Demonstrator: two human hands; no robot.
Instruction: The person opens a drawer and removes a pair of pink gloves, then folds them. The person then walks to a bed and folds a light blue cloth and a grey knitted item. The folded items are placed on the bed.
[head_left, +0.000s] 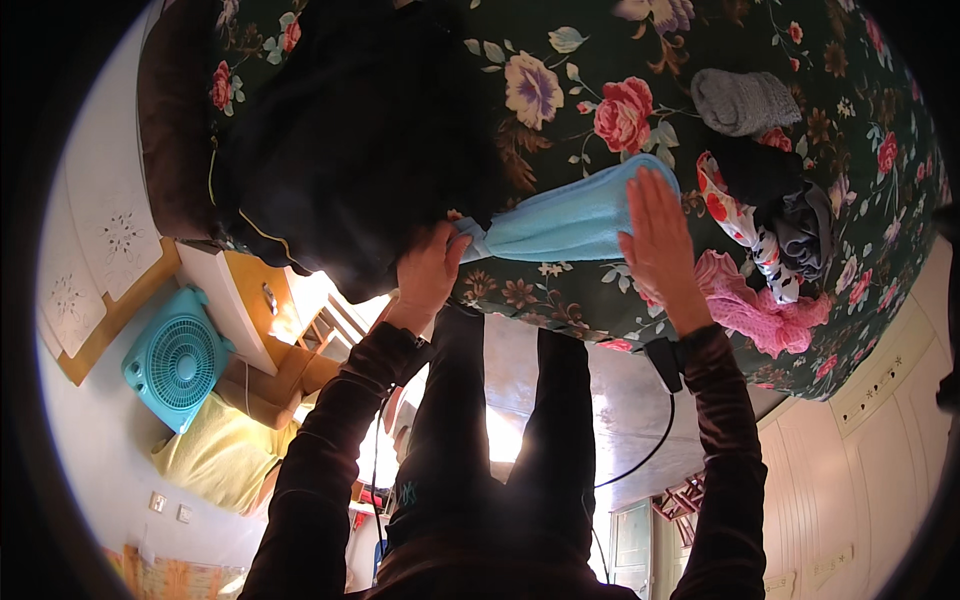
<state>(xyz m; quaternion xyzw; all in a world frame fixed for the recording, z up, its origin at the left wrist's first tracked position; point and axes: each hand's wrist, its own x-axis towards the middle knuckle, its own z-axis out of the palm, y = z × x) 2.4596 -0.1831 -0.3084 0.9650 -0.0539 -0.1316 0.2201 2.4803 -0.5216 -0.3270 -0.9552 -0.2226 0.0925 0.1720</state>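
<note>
A light blue cloth (566, 221) lies gathered on a dark floral bedspread (555, 142). Its narrow left end is pinched between the thumb and fingers of my left hand (431, 274). My right hand (658, 240) rests flat, fingers together, against the cloth's wide right end. A large black garment or cloth (360, 150) lies beside my left hand, its folds hard to make out in the dark.
Right of my right hand lie a rolled gray knit item (744, 103), a dark fabric bundle (806, 229), a patterned scarf-like cloth (726, 206) and a pink dotted cloth (776, 307). A turquoise box fan (180, 360) stands left, near a drawer unit (255, 300). Cables hang by both wrists.
</note>
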